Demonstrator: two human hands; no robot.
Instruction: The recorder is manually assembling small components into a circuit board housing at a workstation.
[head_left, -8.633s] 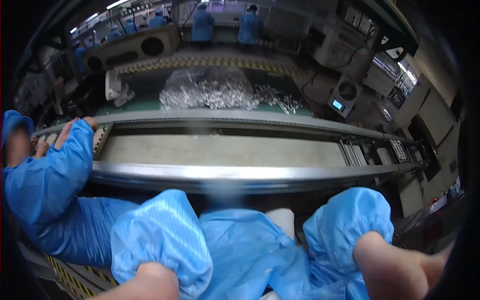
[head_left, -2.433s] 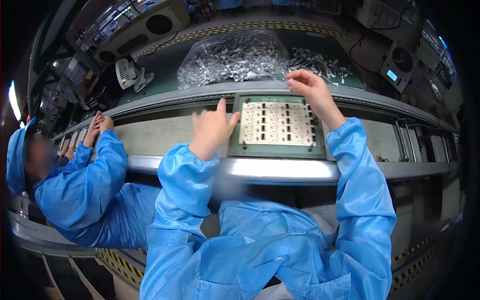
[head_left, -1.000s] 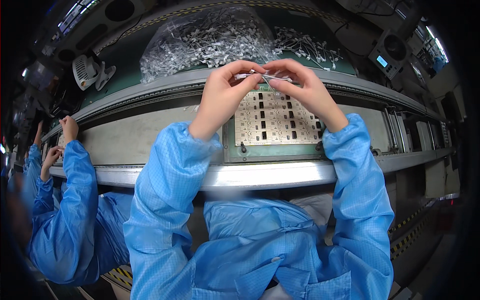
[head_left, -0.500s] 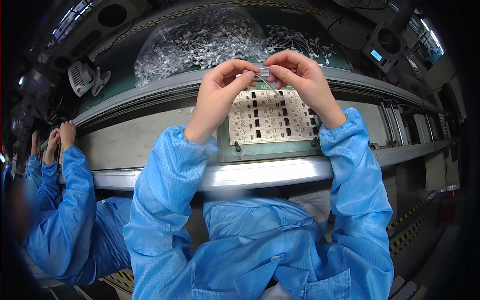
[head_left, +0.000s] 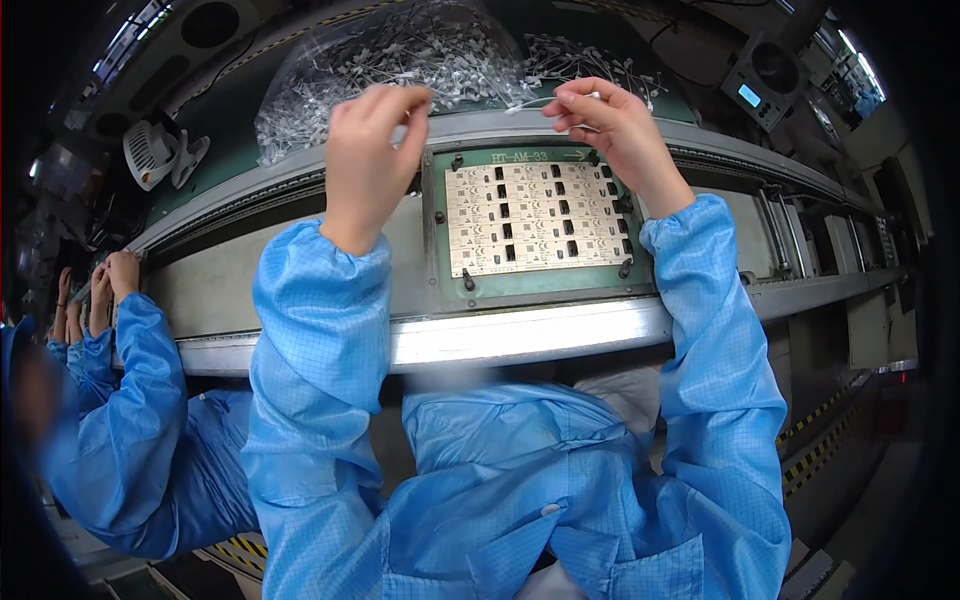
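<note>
My right hand (head_left: 610,125) is above the far right part of the circuit board panel (head_left: 535,222), its thumb and forefinger pinching a short white cable (head_left: 530,103). The cable's free end points left, toward the heap. My left hand (head_left: 375,150) is raised left of the panel; a gap shows between thumb and forefinger, and I see nothing held there. The pale panel carries rows of small boards with black components. It sits in a green carrier (head_left: 560,287) with black clamps at its edges.
Many white cables (head_left: 440,55) heap in a clear plastic bag beyond the conveyor rail (head_left: 530,335), with more loose cables (head_left: 590,65) to their right. A small white fan (head_left: 150,155) stands at the far left, a device with a lit screen (head_left: 750,95) far right. A co-worker in blue (head_left: 150,400) sits left.
My hands have parted from above the panel. The left has moved left, away from the cable; the right has gone slightly up and right with it. The view has shifted a little.
</note>
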